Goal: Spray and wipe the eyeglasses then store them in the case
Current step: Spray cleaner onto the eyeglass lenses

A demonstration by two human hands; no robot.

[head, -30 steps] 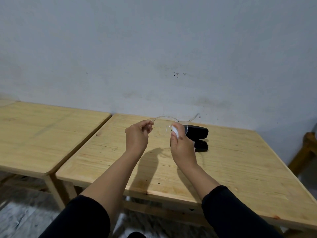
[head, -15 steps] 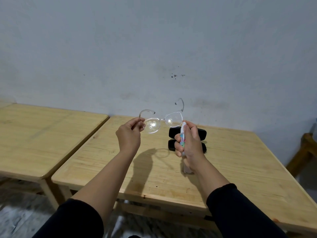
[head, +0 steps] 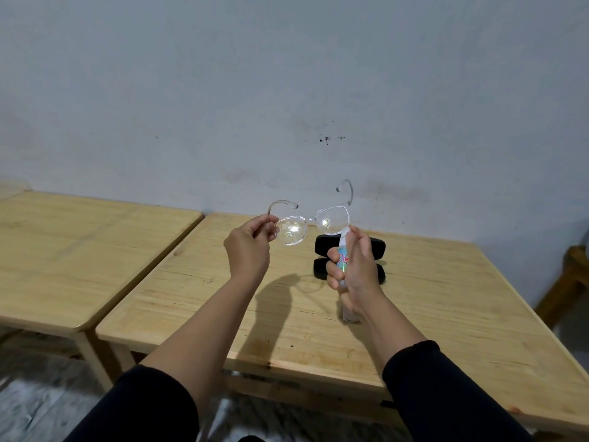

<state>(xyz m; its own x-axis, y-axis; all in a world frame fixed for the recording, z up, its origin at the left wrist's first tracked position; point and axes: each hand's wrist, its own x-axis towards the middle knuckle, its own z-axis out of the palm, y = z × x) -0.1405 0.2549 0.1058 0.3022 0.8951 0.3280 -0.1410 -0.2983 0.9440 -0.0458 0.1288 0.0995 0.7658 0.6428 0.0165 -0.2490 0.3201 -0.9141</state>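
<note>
The person holds a pair of clear, transparent-framed eyeglasses (head: 310,223) up in the air above the far part of the light wooden table (head: 446,301), lenses facing them and both temple arms unfolded, pointing away toward the pale grey wall (head: 287,90). The left hand (head: 247,247) pinches the left temple arm between thumb and fingertips, close to the hinge, with the other fingers curled in under it. Both lenses carry bright wet-looking specks and glints.

The right hand (head: 352,269) is wrapped around a small white spray bottle with a blue and red label (head: 342,263), fingers curled round its body; the bottle's top sits just below the right lens, nearly touching its lower rim. Something pale, cloth or paper, hangs from under this hand (head: 347,309); I cannot tell which.

Behind the right hand, on the table, lies a black hard eyeglass case (head: 322,255), opened out into two dark halves, one farther and one nearer, partly hidden by the hand and bottle. The shadow of arm and glasses falls on the tabletop below them.

To the left stands a second light wooden table (head: 79,260), pushed close beside the first. Both forearms are bare, with black sleeves (head: 446,393) pulled up.
</note>
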